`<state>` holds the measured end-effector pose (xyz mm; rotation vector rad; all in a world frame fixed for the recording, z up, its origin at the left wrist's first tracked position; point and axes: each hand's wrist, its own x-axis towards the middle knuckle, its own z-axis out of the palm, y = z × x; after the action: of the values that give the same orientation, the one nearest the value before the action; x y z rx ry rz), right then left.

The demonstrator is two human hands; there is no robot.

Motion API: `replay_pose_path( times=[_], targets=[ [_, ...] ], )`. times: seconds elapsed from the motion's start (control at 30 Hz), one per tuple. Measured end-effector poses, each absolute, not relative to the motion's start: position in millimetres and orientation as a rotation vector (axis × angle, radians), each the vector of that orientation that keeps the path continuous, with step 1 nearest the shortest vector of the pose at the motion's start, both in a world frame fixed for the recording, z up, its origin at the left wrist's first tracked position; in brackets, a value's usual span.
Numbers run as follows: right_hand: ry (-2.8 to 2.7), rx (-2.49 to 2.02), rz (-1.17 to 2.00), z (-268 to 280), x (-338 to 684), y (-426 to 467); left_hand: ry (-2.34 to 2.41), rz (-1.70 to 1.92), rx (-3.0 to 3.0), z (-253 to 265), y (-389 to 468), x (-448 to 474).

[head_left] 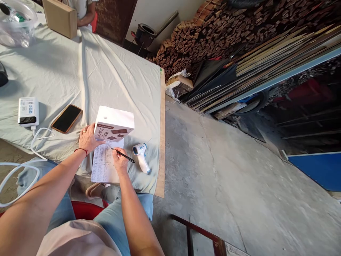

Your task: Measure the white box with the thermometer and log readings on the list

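Observation:
My right hand (120, 160) is closed round a black pen (124, 155), its tip over a sheet covered in handwriting (101, 165). At the sheet's far end stands a white box (115, 118) with brown print reading "Super Meal". My left hand (87, 138) grips the box's near left corner, thumb along its lower front edge and fingers against its left side. A white and blue infrared thermometer (141, 157) lies on the cloth just right of my right hand. A phone in an orange-brown case (66, 118) rests to the left of my left hand.
A white power bank (28, 112) with a white cable (33, 142) sits at left on the cloth-covered table (112, 78). Farther back are a cardboard box (60, 17), a clear tub (20, 21) and a person's arm (89, 16). Stacked firewood (183, 39) lines the wall.

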<state>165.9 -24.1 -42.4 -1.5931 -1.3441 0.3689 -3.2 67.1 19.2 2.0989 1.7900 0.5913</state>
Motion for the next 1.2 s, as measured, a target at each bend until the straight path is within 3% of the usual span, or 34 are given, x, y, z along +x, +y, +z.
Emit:
replay_pose_path(
  times=[1.2],
  targets=[
    [-1.241,-1.648,0.360,-42.9,165.8,-25.8,1.796,0.564,2.078,19.2,68.6,-3.0]
  ],
)
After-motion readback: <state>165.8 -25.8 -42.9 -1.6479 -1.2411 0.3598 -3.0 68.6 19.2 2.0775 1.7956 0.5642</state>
